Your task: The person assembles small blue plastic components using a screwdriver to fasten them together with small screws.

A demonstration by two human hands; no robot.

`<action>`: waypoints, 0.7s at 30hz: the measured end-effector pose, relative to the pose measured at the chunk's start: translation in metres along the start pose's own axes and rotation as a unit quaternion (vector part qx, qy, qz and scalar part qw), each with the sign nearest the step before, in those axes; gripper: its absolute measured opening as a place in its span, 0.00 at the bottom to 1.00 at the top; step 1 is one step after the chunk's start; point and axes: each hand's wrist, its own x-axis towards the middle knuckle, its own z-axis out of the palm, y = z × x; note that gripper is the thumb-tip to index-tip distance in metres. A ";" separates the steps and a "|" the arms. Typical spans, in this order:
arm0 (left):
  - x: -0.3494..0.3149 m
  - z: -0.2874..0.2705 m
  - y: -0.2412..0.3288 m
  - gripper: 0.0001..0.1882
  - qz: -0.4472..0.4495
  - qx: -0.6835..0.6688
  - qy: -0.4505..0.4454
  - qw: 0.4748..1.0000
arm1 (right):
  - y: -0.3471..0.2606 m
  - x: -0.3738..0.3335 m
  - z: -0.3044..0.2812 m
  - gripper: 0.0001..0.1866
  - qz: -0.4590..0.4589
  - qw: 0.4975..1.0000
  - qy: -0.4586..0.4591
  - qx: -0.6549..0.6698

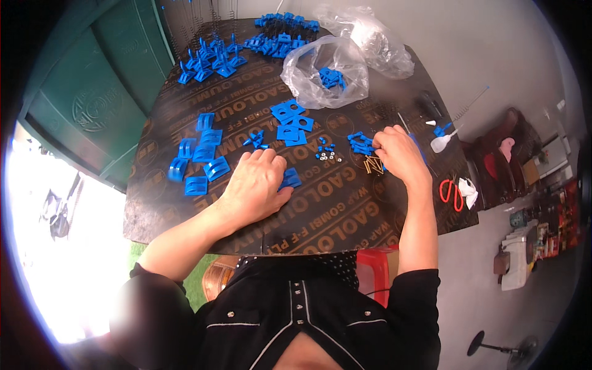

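My left hand rests low over the table, fingers bent down and thumb held apart from them. Just beyond its fingertips lies a cluster of small blue plastic pieces. A blue curved plastic piece shows beside it, partly covered by the hand. My right hand has its fingers pinched together at a pile of small blue plastic parts; what they grip is hidden. Brass-coloured screws lie just below that pile. Between the hands are tiny blue pieces and silvery nuts.
Several blue curved pieces lie left on the dark table; flat blue plates with holes are central. Farther back stand blue spring assemblies and a clear bag of blue parts. Red-handled scissors and a white bottle are right.
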 end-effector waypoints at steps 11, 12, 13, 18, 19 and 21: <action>0.001 -0.001 0.002 0.16 -0.007 -0.002 -0.011 1.000 | 0.004 0.001 -0.003 0.04 0.009 1.000 -0.002 -0.013; 0.002 0.001 0.003 0.16 -0.003 -0.007 -0.010 1.000 | 0.005 0.001 -0.005 0.04 0.010 0.998 0.028 0.049; 0.001 0.002 0.001 0.16 -0.006 -0.003 -0.007 1.000 | 0.004 0.001 -0.006 0.05 0.012 0.992 0.058 0.110; 0.000 0.001 -0.001 0.17 -0.013 -0.011 -0.003 1.000 | -0.010 0.008 -0.001 0.04 0.062 0.903 0.043 0.423; 0.001 0.001 -0.001 0.17 -0.010 -0.013 -0.003 1.000 | -0.010 0.009 0.001 0.03 0.039 0.858 0.030 0.511; 0.002 0.002 0.000 0.17 -0.007 -0.015 0.001 1.000 | -0.015 0.007 -0.002 0.03 0.042 0.833 0.027 0.551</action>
